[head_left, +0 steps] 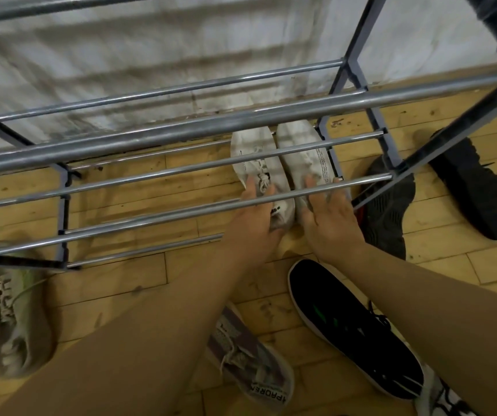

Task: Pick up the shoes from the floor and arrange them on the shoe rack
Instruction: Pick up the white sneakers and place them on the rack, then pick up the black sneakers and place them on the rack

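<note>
Two white sneakers stand side by side, toes to the wall, at the right end of the metal shoe rack's (163,134) low shelf. My left hand (251,213) rests on the heel end of the left white sneaker (248,156), fingers straight over its laces. Beside it, my right hand (328,214) lies flat with spread fingers on the heel end of the right white sneaker (302,150). Rack bars cross in front of both hands.
On the wooden floor lie a grey-green shoe (16,319) at left, a grey-purple shoe (250,361) under my left forearm, a black shoe with green marks (355,334), and two dark grey shoes (388,211) (475,190) by the rack's right leg. A white shoe (442,397) shows at the bottom right.
</note>
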